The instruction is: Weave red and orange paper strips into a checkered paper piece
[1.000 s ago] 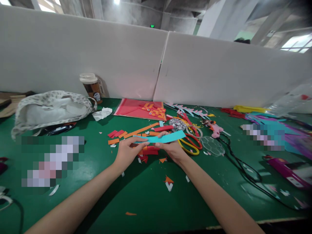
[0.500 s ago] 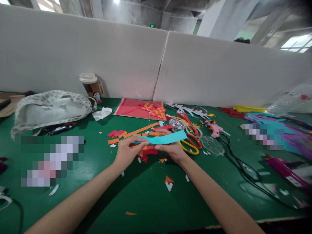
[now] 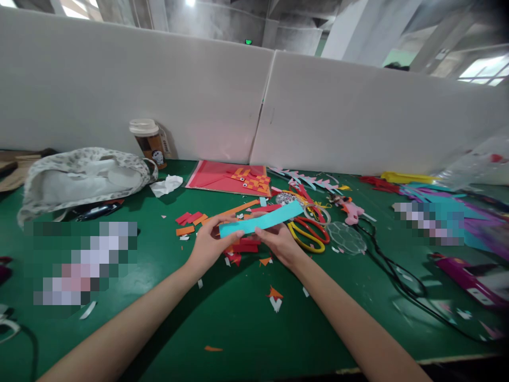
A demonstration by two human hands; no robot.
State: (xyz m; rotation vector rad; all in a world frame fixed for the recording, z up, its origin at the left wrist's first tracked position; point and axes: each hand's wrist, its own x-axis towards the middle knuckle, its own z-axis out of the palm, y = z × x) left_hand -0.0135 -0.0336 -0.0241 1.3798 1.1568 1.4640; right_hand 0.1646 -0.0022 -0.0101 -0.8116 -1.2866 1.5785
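A long turquoise paper strip is held just above the green table, its right end tilted up. My left hand pinches its left end with thumb and fingers closed. My right hand grips the strip near its middle from below. Under both hands lie red and orange paper scraps. Yellow-handled and red-handled scissors rest just right of my right hand.
A lidded coffee cup and a spotted cloth bag stand at the back left. A red sheet with an orange woven piece lies by the white partition. A pink glue gun, black cable and coloured paper crowd the right.
The strip was bowed and low; it has been lifted slightly and straightened. My left hand has slid along to its left end, and my right hand has moved left towards the middle.
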